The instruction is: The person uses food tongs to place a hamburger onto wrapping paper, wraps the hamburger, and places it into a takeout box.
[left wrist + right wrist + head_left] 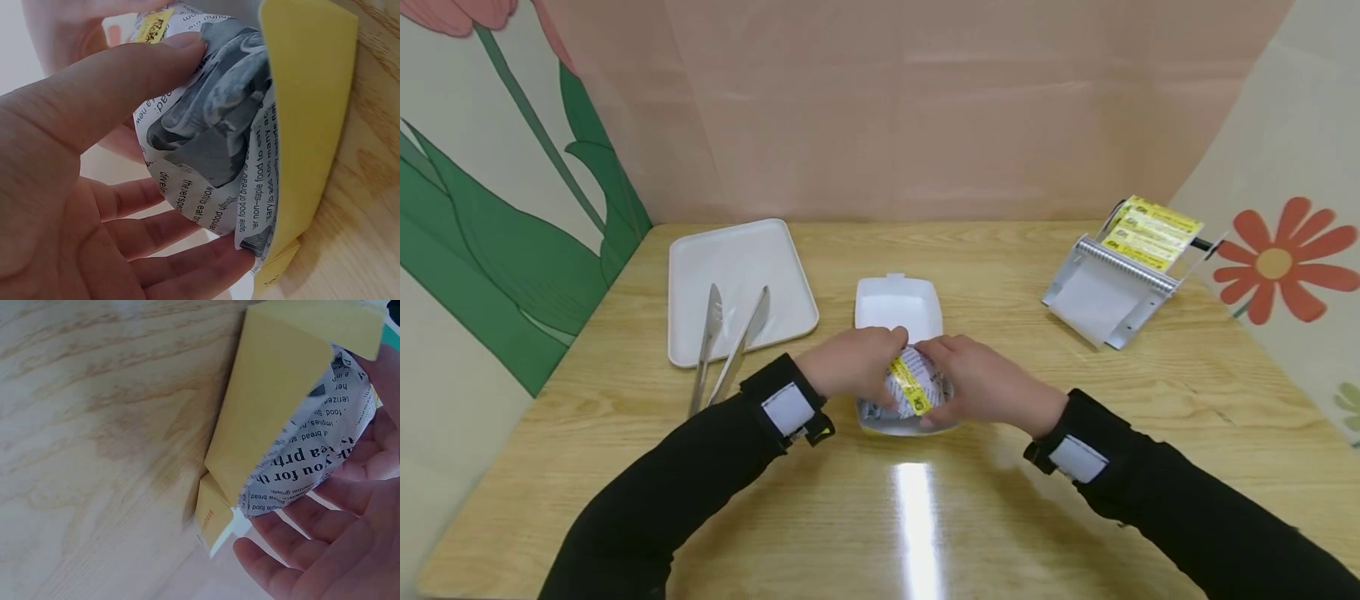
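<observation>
At table centre, both hands cup one newsprint-wrapped bundle [910,385] sitting in the near half of an open white clamshell box [897,307]; the lid half lies flat at 12 o'clock from the bundle.

Far left, at roughly 10 o'clock from the bundle: white tray [741,283] with metal tongs [724,346] lying across its near edge, handles out onto the wooden table [625,467].

Left hand [850,362]: on the bundle's 9 o'clock side, thumb pressed over the top of the paper, other fingers curled loosely under and around it. Forearm comes in from 7 o'clock, black sleeve, wrist strap. Left wrist view confirms the thumb [125,75] on crumpled paper and fingers beneath.

A yellow label strip [910,385] runs over the top of the bundle between the two hands, from 11 to 5 o'clock.

Right hand [981,383]: on the 3 o'clock side, fingers curved around the wrap, touching it. Forearm enters from 4 o'clock. Right wrist view shows fingers part-curled under the paper; grip pressure unclear.

Far right, at 2 o'clock: label dispenser [1116,287] with yellow labels on its back end.
</observation>
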`<state>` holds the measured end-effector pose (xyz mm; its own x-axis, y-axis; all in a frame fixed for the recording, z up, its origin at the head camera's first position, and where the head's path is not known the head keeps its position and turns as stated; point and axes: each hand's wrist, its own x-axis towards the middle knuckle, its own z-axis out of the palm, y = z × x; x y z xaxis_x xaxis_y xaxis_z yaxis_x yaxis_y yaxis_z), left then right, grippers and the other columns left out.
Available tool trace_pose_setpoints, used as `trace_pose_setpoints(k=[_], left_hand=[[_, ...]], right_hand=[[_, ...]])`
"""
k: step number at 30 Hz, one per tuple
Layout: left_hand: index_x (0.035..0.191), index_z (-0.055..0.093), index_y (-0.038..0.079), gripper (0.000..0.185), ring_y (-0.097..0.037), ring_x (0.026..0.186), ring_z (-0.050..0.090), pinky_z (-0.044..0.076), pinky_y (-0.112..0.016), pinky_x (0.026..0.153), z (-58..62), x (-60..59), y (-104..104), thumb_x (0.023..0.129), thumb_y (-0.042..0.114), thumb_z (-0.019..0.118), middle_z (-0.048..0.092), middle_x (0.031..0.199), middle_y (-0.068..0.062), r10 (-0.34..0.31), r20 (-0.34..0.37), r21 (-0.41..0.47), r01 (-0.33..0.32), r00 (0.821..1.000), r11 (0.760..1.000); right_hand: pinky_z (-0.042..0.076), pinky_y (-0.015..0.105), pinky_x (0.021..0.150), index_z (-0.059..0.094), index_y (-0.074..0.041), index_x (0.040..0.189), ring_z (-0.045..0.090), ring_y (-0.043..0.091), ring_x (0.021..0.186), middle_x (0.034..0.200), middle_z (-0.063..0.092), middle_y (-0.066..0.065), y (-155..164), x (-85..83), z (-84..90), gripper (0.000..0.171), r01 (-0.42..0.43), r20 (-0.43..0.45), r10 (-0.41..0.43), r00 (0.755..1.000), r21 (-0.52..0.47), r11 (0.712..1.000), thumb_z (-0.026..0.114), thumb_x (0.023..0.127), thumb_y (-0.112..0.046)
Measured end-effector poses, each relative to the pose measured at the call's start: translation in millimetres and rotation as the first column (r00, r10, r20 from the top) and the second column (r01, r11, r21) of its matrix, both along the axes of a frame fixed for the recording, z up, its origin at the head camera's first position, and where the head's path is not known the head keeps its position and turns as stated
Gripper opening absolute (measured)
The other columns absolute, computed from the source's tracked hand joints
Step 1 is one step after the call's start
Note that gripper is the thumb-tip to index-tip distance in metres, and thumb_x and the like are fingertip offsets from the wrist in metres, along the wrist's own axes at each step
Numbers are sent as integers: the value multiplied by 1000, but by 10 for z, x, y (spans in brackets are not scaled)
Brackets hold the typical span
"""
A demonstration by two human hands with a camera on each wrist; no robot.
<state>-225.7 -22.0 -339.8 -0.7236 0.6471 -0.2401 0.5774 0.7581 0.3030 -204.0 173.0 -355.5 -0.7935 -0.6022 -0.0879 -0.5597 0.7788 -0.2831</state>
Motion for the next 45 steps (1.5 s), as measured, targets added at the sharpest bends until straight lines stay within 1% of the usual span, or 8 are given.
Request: trace_pose_setpoints(k=[10,18,28,33,36,38,41,45], left_hand=[[125,49,6,72,-13,85,57,49,-24,71,-146,-9,2,70,31,88,60,102,-2,23,27,-28,-23,999,999],[121,52,7,68,-14,88,56,49,-24,74,-163,-63,-6,69,28,89,57,100,-1,72,74,21,-74,995,997],[126,56,7,70,-16,94,50,45,-25,82,-188,-96,13,69,28,90,49,108,-4,119,33,46,-120,992,992],[136,51,3,76,-20,106,54,46,-31,91,-171,-161,-47,73,28,87,57,118,-8,132,109,86,-141,985,986],[142,45,2,75,-27,121,52,42,-39,101,-89,-236,-154,81,26,81,55,133,-14,203,137,158,-223,970,962],[145,41,2,70,-28,125,49,41,-40,102,-39,-297,-234,88,26,73,52,138,-15,283,128,196,-304,951,932],[145,40,2,56,-25,110,57,48,-36,89,-36,-394,-340,97,20,61,58,128,-15,388,153,224,-415,909,882],[144,40,-3,50,-22,86,65,53,-29,72,-119,-488,-402,98,12,52,66,108,-15,444,268,197,-500,855,843]], right_hand=[[48,42,93,45,5,138,58,27,110,126,56,17,-72,3,-151,100,-55,-79,58,995,47,997,90,63,-44],[52,40,86,46,3,136,59,24,102,124,55,16,-30,-29,-181,99,-25,-70,25,997,1,1000,87,63,-50],[51,36,79,54,2,122,54,22,88,110,50,14,23,-99,-200,87,-20,-122,18,992,-20,1000,88,61,-50],[45,50,93,54,3,129,52,36,111,124,53,21,116,-168,-151,82,30,-67,-33,997,-50,998,79,75,-52],[43,56,96,50,6,133,50,43,118,131,49,28,194,-270,-52,71,111,22,-109,994,-113,987,69,88,-45],[44,56,94,47,8,134,51,44,117,131,50,29,246,-359,2,65,179,72,-171,983,-135,974,63,94,-41],[46,53,92,44,10,136,53,43,117,133,50,30,303,-481,30,61,294,190,-265,945,-144,945,55,98,-37],[52,45,89,33,13,142,59,40,110,138,44,33,347,-579,-23,59,445,475,-314,822,-192,875,49,102,-28]])
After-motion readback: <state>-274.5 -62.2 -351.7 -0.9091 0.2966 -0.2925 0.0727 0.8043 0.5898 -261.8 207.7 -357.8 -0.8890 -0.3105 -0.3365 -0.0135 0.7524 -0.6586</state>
